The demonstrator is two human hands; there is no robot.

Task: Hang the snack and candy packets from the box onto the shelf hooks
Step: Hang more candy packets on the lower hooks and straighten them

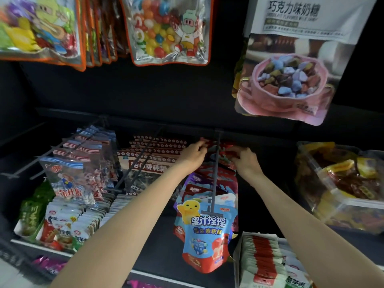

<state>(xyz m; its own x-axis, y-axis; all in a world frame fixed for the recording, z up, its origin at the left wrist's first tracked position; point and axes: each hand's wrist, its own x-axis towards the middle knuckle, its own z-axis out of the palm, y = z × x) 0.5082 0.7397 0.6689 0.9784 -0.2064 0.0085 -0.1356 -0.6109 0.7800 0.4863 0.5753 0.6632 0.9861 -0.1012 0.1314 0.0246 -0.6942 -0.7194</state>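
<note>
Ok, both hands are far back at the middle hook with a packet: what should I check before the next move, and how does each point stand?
1. Left hand grips the red packet: ok.
2. Right hand grips the same packet: ok.
3. Packet's hole threaded on the hook: cannot tell, hands cover it.
4. Packet pushed to the rear of the hook: ok, it sits near the back bar.
5. Front blue packet hanging on the hook: ok.
6. Neighbouring lollipop packets undisturbed: ok.

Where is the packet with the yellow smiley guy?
The blue packet hangs frontmost on the middle hook, low centre, below both hands, left of the white boxed packets.
</note>
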